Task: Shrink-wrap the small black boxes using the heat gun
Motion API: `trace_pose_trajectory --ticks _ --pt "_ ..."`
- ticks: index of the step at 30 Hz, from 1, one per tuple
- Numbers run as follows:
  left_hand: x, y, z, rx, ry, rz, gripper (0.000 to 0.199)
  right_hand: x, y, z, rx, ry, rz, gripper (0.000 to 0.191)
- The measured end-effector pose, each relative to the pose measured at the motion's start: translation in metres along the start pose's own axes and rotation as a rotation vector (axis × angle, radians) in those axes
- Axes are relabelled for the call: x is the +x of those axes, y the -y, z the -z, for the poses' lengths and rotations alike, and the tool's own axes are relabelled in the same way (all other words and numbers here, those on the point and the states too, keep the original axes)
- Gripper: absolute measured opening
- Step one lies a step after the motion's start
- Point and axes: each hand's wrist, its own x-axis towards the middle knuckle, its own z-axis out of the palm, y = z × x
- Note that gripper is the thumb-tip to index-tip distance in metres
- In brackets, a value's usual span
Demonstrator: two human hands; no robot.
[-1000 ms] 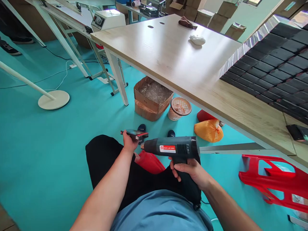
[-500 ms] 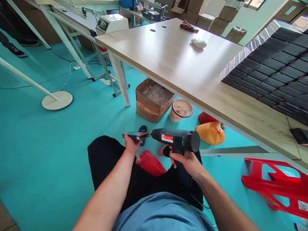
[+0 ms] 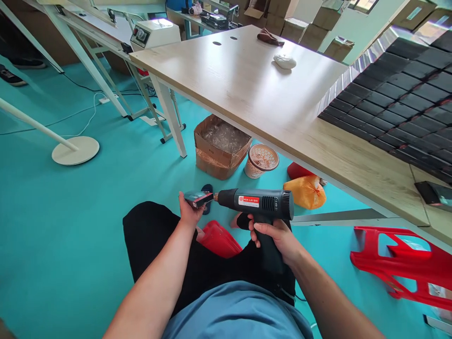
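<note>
Over my lap, my left hand [image 3: 189, 212] holds a small flat dark box [image 3: 198, 199] with a shiny top and a black-and-red edge. My right hand [image 3: 275, 233] is wrapped round the handle of a dark heat gun [image 3: 259, 202] with a red and white label. Its nozzle points left and ends right beside the box; whether the two touch I cannot tell. On the table [image 3: 226, 80] to the right, many black boxes [image 3: 402, 94] stand in close rows, and a single dark box [image 3: 435, 194] lies near them.
Beneath the table are a cardboard box [image 3: 221, 148] of clear plastic, a waste basket [image 3: 261, 161] and an orange bag [image 3: 305, 190]. A red stool [image 3: 391, 261] lies at right. A white round stand base [image 3: 75, 150] is at left. The table edge runs close to my right arm.
The flat box has tilted in my left hand, so more of its top and edge shows. The heat gun's nozzle has moved slightly left with the hand. The whole view has shifted a little.
</note>
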Motion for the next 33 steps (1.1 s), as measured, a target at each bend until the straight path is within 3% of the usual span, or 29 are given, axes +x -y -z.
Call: trace_pose_trajectory --ticks 3,6,11,15,19,30,33 --pt "-0.007 -0.002 -0.005 0.008 -0.019 0.007 0.054 0.006 0.003 0.000 0.001 -0.055 -0.003 0.044" --pt "-0.014 -0.004 -0.012 0.016 -0.020 0.025 0.051 0.008 0.006 0.003 0.016 -0.020 -0.015 0.043" --pt "-0.018 -0.007 -0.020 0.038 -0.056 0.019 0.022 0.001 0.014 0.020 0.053 -0.041 -0.044 0.041" --pt "-0.017 -0.008 -0.022 0.072 -0.009 0.014 0.036 -0.011 0.021 0.040 0.024 -0.089 -0.078 0.045" --pt "-0.017 -0.007 -0.024 0.114 0.010 0.014 0.044 -0.023 0.021 0.049 -0.036 -0.049 -0.148 0.046" --pt "-0.021 -0.004 -0.025 0.171 -0.025 0.005 0.029 -0.019 0.009 0.033 -0.243 0.118 -0.121 0.041" --pt "-0.020 -0.004 -0.023 0.189 -0.012 0.005 0.030 -0.019 0.003 0.030 -0.307 0.067 -0.068 0.037"
